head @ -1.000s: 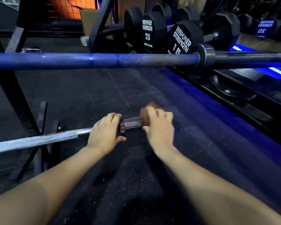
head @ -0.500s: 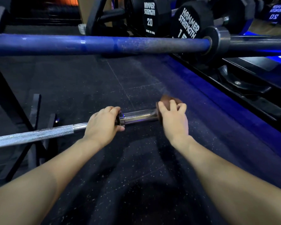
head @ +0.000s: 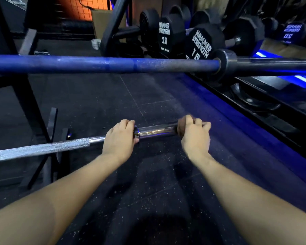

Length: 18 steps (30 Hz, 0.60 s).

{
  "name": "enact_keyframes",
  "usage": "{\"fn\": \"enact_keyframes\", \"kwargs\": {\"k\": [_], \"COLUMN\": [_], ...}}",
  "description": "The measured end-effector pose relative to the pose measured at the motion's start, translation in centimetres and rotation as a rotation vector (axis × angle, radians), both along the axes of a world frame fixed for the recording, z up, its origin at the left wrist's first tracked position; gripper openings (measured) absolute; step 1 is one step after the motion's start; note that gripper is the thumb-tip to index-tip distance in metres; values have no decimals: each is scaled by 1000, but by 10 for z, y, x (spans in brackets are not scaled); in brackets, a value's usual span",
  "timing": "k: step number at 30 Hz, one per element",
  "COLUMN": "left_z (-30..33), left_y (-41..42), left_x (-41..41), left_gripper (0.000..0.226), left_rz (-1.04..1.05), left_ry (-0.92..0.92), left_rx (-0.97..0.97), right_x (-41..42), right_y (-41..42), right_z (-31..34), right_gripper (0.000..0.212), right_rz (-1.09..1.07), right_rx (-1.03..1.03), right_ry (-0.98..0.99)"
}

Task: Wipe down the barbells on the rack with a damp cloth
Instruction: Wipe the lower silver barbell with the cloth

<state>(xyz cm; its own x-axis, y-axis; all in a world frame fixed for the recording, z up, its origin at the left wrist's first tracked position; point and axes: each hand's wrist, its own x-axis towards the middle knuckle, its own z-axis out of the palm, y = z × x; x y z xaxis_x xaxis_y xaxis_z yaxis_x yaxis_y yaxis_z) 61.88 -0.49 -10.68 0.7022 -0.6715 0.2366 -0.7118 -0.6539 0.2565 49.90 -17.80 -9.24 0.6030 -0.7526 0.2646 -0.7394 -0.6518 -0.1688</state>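
A chrome barbell point(head: 42, 149) lies low across the left and centre, its smooth sleeve point(head: 155, 132) running right from a collar. My left hand point(head: 119, 138) grips the bar just left of that collar. My right hand point(head: 195, 137) holds a brown cloth point(head: 181, 128) wrapped round the sleeve's outer end; most of the cloth is hidden under the fingers. A second barbell, blue-shafted point(head: 95, 65), spans the view higher up, with its dark collar and sleeve point(head: 227, 62) to the right.
Black rack legs point(head: 30, 106) stand at the left. Black hex dumbbells point(head: 201, 43) marked 20 and 15 sit on a rack behind the blue bar. A low black shelf with blue lighting point(head: 265, 110) runs along the right. Speckled rubber floor point(head: 148, 191) lies below.
My right hand with the cloth has slid outward along the chrome sleeve, away from the collar. My left hand has kept its grip beside the collar.
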Motion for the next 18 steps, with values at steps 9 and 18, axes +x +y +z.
{"fn": "enact_keyframes", "kwargs": {"k": [9,18], "left_z": [-5,10], "left_y": [-3,-11], "left_x": [-3,35], "left_gripper": [50,71], "left_rz": [-44,-50], "left_ry": [-89,369], "left_rx": [-76,74], "right_x": [37,32], "right_y": [83,33], "right_z": [-19,-38], "right_gripper": [61,53], "right_rz": [466,352], "right_rx": [-57,-235], "right_ry": [52,-152]}}
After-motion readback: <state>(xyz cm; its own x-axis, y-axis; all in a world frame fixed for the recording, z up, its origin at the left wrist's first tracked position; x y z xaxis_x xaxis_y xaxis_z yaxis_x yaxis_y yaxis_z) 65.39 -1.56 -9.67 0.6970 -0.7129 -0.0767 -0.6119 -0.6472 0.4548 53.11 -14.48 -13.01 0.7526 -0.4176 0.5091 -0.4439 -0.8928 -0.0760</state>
